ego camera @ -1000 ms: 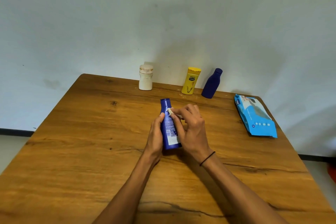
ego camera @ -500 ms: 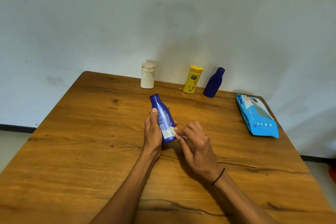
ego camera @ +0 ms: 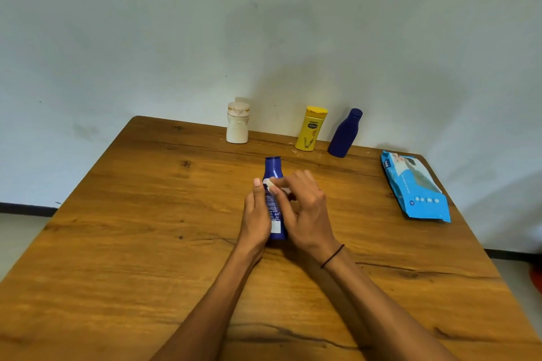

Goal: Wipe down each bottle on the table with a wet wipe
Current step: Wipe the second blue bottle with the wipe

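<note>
My left hand [ego camera: 258, 214] grips a blue lotion bottle [ego camera: 273, 168] around its body, cap pointing away from me, above the middle of the wooden table [ego camera: 146, 228]. My right hand [ego camera: 305, 211] pinches a small white wet wipe [ego camera: 268, 182] and presses it against the bottle's upper part. The wipe is mostly hidden under the fingers. Three other bottles stand along the far edge by the wall: a white one [ego camera: 238, 123], a yellow one [ego camera: 311, 129] and a dark blue one [ego camera: 345, 133].
A blue pack of wet wipes [ego camera: 415, 189] lies flat near the table's right edge. The wall rises directly behind the far edge. Floor shows past the left and right sides of the table.
The bottle has swung from tilted left to pointing straight away. My right hand with the wipe has moved up from the bottle's base to its shoulder.
</note>
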